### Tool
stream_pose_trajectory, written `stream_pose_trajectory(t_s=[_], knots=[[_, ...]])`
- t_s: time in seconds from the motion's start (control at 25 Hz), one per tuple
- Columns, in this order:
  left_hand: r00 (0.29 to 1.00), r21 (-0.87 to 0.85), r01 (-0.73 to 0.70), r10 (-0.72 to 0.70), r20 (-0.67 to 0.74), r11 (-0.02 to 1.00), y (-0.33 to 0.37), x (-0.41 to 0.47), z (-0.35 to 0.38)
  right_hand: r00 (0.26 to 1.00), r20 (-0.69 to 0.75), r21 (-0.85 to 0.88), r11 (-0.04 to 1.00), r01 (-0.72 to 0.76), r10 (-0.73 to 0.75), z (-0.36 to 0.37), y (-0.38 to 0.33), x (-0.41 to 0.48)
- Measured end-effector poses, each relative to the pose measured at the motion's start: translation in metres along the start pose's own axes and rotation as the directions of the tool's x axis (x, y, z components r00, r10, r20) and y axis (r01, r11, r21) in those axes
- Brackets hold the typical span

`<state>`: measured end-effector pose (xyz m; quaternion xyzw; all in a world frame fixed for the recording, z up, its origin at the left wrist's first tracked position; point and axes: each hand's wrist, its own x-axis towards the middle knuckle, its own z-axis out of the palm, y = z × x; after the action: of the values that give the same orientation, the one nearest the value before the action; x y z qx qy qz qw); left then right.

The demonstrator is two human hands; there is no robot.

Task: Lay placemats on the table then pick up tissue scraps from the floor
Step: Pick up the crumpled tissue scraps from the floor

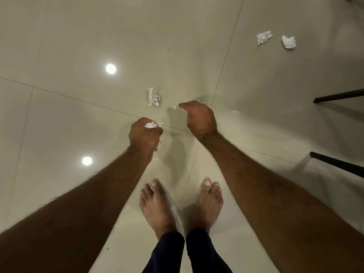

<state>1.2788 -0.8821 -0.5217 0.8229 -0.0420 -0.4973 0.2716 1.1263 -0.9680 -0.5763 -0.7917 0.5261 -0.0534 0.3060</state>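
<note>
Scraps on floor [78, 36]: three and a fleck. A twisted scrap [153, 97] lies just ahead of the hands. A loose scrap [264, 37] and a balled scrap [289, 42] lie side by side but apart, far off to the right.
Fleck [174, 107]: tiny, just beside the right forefinger's tip.
Wad [151, 125]: one, white, bunched in the left fist, with a tail poking out below.
Left hand [144, 133]: curled tight round the wad, knuckles up.
Right hand [201, 118]: back up, fingers bent downward and forefinger reaching toward the fleck. I cannot tell whether it pinches anything.
Feet [155, 205]: two, bare, together on a tile seam, with dark trousers [169, 253] above them.
Legs [338, 96]: two dark furniture legs come in from the right edge, one above the other, the lower [338, 164] nearer the right forearm.
Glints [110, 68]: two round lamp reflections on the left.
Open room: bare glossy tile to the left and ahead. The right side is hemmed by the legs.
</note>
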Motion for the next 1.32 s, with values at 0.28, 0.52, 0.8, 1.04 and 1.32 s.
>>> stream_pose_trajectory(t_s=[0.28, 0.52, 0.8, 1.04, 1.32], knots=[[0.999, -0.003, -0.013, 0.013, -0.043, 1.000, 0.001, 0.019, -0.046, 0.994, 0.095, -0.068, 0.996, -0.056, 0.063, 0.035, -0.075, 0.049], [0.998, -0.037, -0.009, 0.006, -0.061, 0.999, -0.001, 0.037, -0.067, 0.984, 0.179, -0.306, 0.950, 0.061, -0.005, 0.074, -0.093, 0.066], [0.999, -0.174, 0.028, -0.024, 0.025, 0.984, -0.002, 0.045, -0.061, 0.970, 0.241, -0.170, 0.983, 0.066, -0.023, 0.063, -0.081, 0.066], [0.982, -0.472, 0.094, -0.005, 0.186, 0.877, 0.011, 0.029, -0.030, 0.934, 0.047, 0.641, 0.706, -0.301, 0.355, 0.021, -0.076, 0.025], [0.961, -0.593, 0.182, -0.016, 0.274, 0.785, 0.032, -0.016, 0.008, 0.855, 0.149, 0.763, 0.492, -0.419, 0.496, -0.034, -0.076, -0.012]])
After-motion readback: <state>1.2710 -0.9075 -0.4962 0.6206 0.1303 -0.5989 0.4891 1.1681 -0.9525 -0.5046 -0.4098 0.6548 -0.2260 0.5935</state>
